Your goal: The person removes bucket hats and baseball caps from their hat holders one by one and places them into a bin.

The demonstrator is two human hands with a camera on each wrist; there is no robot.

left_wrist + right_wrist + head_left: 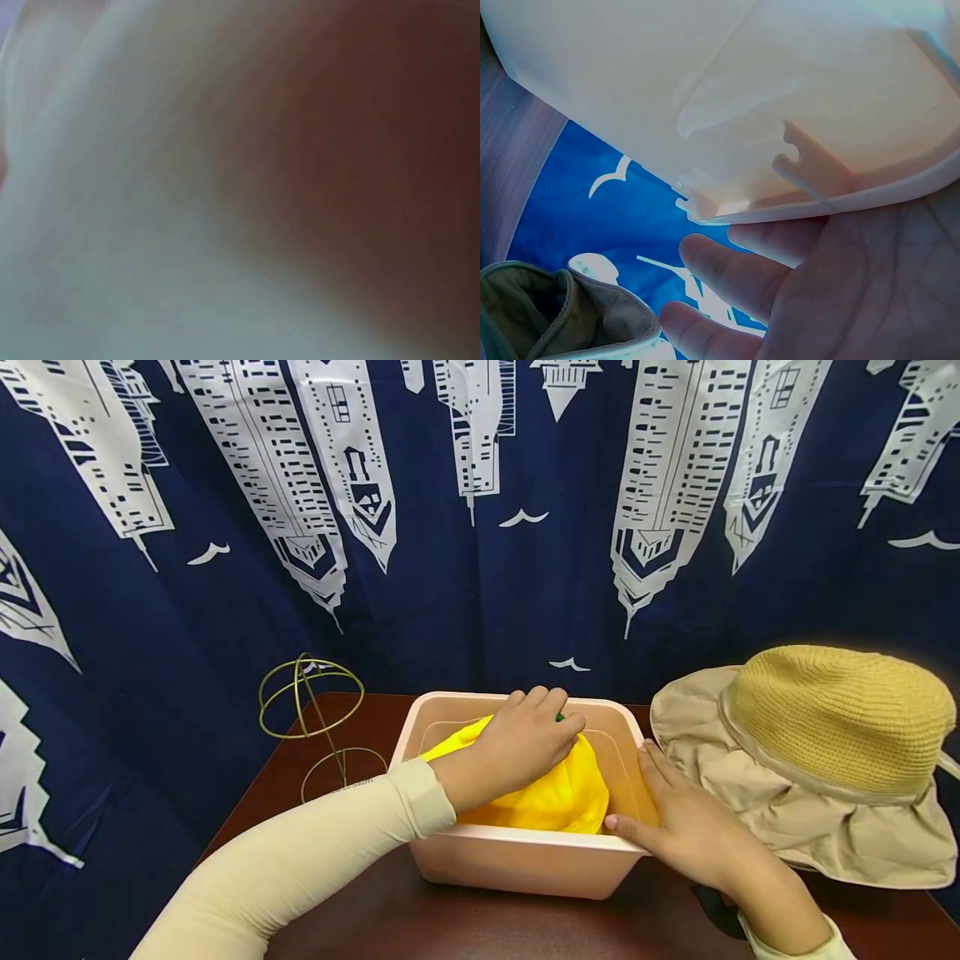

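A pale pink plastic basin point(525, 864) stands on the table in the head view, with a bright yellow cloth item point(570, 797) heaped inside it. My left hand point(517, 739) reaches over the basin with its fingers curled down onto the yellow cloth, and a small bit of green point(560, 717) shows by the fingertips. Its fingertips are partly hidden. My right hand point(697, 827) rests against the basin's right side, thumb at the front corner of the rim. In the right wrist view its straight fingers point(735, 281) lie along the outside, just under the rim point(885, 196).
A wide-brimmed straw and beige cloth hat point(840, 727) sits at the right, close to my right hand. Behind the basin's left side stands a gold wire stand point(318, 727). A dark blue curtain point(480, 610) with white buildings hangs behind the red-brown table point(480, 927). The left wrist view is mostly blurred sleeve.
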